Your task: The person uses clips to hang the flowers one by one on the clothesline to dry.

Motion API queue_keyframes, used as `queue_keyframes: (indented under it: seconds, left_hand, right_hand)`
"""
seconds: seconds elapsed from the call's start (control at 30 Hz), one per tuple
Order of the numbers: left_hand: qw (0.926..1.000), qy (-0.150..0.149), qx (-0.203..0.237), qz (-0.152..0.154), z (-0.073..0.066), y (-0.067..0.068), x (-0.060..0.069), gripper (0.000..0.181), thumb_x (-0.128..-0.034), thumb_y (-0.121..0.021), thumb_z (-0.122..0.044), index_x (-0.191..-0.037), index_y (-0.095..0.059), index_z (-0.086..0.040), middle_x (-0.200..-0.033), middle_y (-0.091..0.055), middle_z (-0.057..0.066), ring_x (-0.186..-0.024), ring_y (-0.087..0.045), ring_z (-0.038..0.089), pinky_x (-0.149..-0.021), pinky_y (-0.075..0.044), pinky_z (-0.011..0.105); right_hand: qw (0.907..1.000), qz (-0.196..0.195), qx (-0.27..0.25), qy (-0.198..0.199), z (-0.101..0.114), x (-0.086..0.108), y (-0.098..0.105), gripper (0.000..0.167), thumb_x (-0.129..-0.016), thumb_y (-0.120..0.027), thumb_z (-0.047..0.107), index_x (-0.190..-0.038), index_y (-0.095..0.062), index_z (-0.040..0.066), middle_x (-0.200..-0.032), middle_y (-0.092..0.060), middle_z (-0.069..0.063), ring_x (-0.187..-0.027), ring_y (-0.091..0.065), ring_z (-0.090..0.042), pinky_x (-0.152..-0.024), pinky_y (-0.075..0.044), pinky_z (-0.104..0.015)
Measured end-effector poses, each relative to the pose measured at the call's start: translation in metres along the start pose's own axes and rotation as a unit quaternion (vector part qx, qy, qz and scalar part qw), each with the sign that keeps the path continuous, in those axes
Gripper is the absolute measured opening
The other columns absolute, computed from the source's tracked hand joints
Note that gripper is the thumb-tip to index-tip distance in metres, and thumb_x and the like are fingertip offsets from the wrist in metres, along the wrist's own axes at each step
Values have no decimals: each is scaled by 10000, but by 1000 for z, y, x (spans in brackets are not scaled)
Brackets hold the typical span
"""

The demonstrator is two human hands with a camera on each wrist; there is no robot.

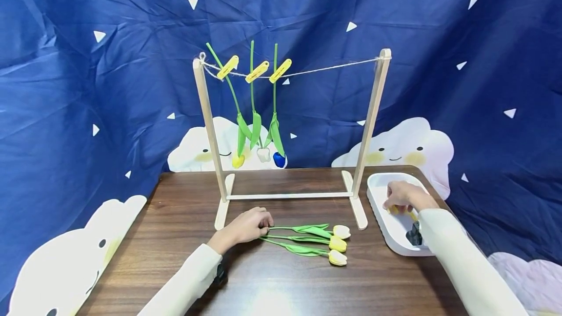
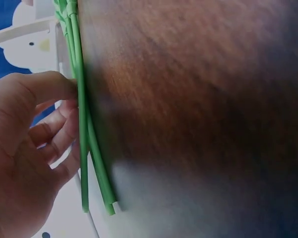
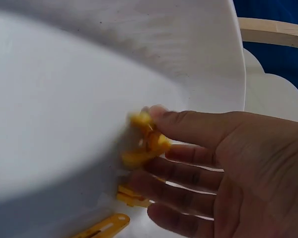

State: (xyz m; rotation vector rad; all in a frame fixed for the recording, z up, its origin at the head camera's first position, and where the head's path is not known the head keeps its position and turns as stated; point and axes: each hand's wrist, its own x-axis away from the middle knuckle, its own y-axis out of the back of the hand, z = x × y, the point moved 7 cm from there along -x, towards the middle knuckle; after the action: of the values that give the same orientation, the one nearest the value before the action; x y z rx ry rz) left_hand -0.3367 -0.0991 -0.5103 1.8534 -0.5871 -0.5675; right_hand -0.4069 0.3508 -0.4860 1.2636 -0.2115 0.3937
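On the table lie three artificial tulips with green stems: a white one (image 1: pixel 341 231), a yellow one (image 1: pixel 338 244) and a pale yellow one (image 1: pixel 337 257). My left hand (image 1: pixel 247 227) is at their stem ends, thumb and forefinger tips meeting at the stems (image 2: pixel 83 129); which stem they pinch is hard to tell. Inside the white tray (image 1: pixel 381 218), my right hand (image 1: pixel 406 196) pinches a yellow clothespin (image 3: pixel 156 144), blurred, between thumb and fingers. More yellow clothespins (image 3: pixel 107 226) lie below that hand in the tray.
A wooden frame (image 1: pixel 371 121) stands at the back with a string (image 1: pixel 331 68) across it. Yellow clothespins (image 1: pixel 257 72) on the string hold a yellow tulip (image 1: pixel 238 161), a white tulip (image 1: pixel 263 154) and a blue tulip (image 1: pixel 279 160) upside down. A blue curtain (image 1: pixel 131 87) hangs behind.
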Motion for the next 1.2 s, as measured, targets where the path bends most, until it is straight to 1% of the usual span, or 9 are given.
queue_keyframes:
  seconds: [0.23,0.47,0.6,0.7,0.8,0.87,1.0,1.1,1.2]
  left_hand:
    - [9998,98,-1,-145,2,0,0,104,-961,-696,-147,-1039,-753,-184,-962,-593,-81,-858,-602,51,-769,-540,284]
    - [9979,-65,94,-638,3,6,-1,132,-1038,-661,-173,-1147,-732,-196,-1011,-649,-28,-886,-643,130,-766,-558,371]
    - [9953,-314,386,-835,5,8,-2,171,-1010,-665,-130,-1169,-728,-140,-1005,-660,7,-895,-640,153,-773,-555,429]
    - [9936,-324,585,-910,8,11,-2,184,-944,-658,-82,-1119,-716,-85,-985,-638,33,-881,-622,162,-759,-548,434]
    - [9944,-172,528,-894,9,14,-2,154,-920,-668,-78,-1064,-723,-81,-978,-673,35,-895,-659,183,-779,-569,432]
    - [9958,24,361,-838,10,16,-1,127,-956,-690,-118,-1067,-752,-117,-1003,-737,29,-930,-708,196,-802,-592,414]
    - [9961,406,-24,-778,15,21,0,121,-992,-715,-229,-1088,-789,-233,-1043,-796,-43,-982,-743,153,-807,-604,410]
    - [9955,531,134,-775,18,26,0,127,-951,-712,-177,-1058,-774,-204,-1010,-754,-17,-950,-700,154,-812,-579,387]
    - [9947,494,391,-809,19,34,-1,142,-875,-693,-84,-1001,-733,-136,-956,-671,11,-903,-637,167,-805,-550,360]
  right_hand:
    - [9992,-322,158,160,3,0,4,218,-815,-804,211,-867,-632,88,-695,-639,-37,-610,-640,-202,-568,-569,-334]
    - [9971,-573,372,350,7,-1,8,129,-852,-711,179,-908,-622,104,-719,-616,-21,-629,-624,-183,-592,-448,-327]
    - [9949,-786,345,531,8,-3,10,173,-936,-675,204,-1019,-583,83,-736,-574,-33,-639,-578,-190,-601,-427,-333]
    - [9934,-885,425,586,8,-5,11,211,-982,-642,227,-1101,-551,78,-749,-563,-46,-654,-562,-208,-611,-416,-343]
    - [9933,-909,401,584,6,-6,11,200,-1010,-604,224,-1137,-548,79,-760,-565,-55,-663,-562,-213,-614,-417,-346]
    - [9926,-968,346,640,6,-7,12,176,-1026,-588,218,-1128,-564,76,-773,-575,-67,-661,-563,-215,-613,-424,-355]
    - [9861,-1371,433,832,7,-8,17,188,-1011,-610,207,-1094,-656,44,-875,-666,-123,-715,-593,-234,-681,-492,-437]
    - [9812,-1729,480,711,4,-8,23,250,-978,-675,235,-1106,-675,20,-986,-727,-175,-793,-643,-276,-771,-539,-539]
    - [9806,-1893,286,422,-2,-7,29,318,-949,-736,273,-1110,-625,22,-1021,-720,-200,-830,-657,-329,-762,-529,-596]
